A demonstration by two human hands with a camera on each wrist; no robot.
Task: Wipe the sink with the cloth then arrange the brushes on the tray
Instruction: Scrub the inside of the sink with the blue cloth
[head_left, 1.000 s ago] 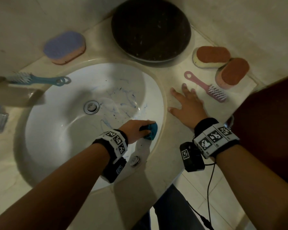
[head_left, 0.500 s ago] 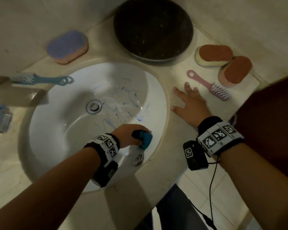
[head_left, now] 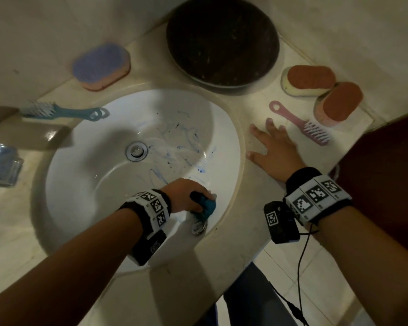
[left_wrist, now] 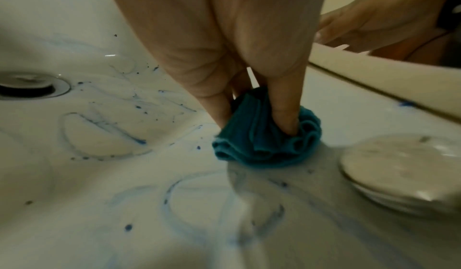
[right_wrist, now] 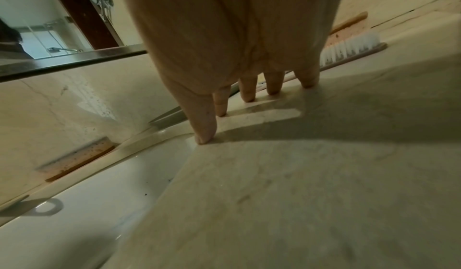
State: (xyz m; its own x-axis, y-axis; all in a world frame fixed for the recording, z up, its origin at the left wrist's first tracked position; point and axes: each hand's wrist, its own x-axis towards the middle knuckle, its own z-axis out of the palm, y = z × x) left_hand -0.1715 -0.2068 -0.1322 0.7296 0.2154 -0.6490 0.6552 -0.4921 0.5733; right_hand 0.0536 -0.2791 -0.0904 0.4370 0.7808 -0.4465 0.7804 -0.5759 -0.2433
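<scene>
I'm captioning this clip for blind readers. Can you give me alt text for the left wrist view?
A left hand pinches a bunched teal cloth against the white sink, which is smeared with blue streaks. The drain lies at left, a round metal cap at right.

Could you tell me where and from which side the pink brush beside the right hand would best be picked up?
Probably by the slim handle of the pink brush, coming from above with the right hand, which rests flat on the counter just beside it. The brush lies flat, its looped end toward the dark tray; an orange sponge crowds the bristle end, so a grip there is tighter.
</scene>
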